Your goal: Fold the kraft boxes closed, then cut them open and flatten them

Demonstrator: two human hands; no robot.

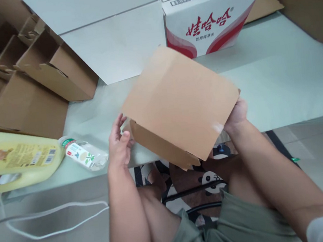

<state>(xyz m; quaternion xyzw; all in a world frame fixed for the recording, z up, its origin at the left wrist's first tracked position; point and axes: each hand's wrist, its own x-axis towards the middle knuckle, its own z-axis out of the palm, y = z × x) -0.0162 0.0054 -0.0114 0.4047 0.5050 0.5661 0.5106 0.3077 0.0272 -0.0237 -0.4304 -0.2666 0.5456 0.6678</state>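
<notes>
A brown cardboard box [181, 102] is tilted in front of me over the table's near edge, with its broad flat face up and a narrow side facing left. My right hand [236, 113] grips its right edge, with most of the fingers hidden behind the cardboard. By the left corner is my left hand [119, 144], its thumb and fingers spread apart. Whether those fingertips touch the corner I cannot tell. The box is slightly blurred.
White cartons [121, 43] and a red-and-white printed carton [211, 23] stand at the back. Open brown boxes [28, 103] stack on the left. A yellow jug [20, 155] and a clear bottle [84, 153] lie on the pale-green tabletop [287, 80]. A white cable [56, 208] hangs below.
</notes>
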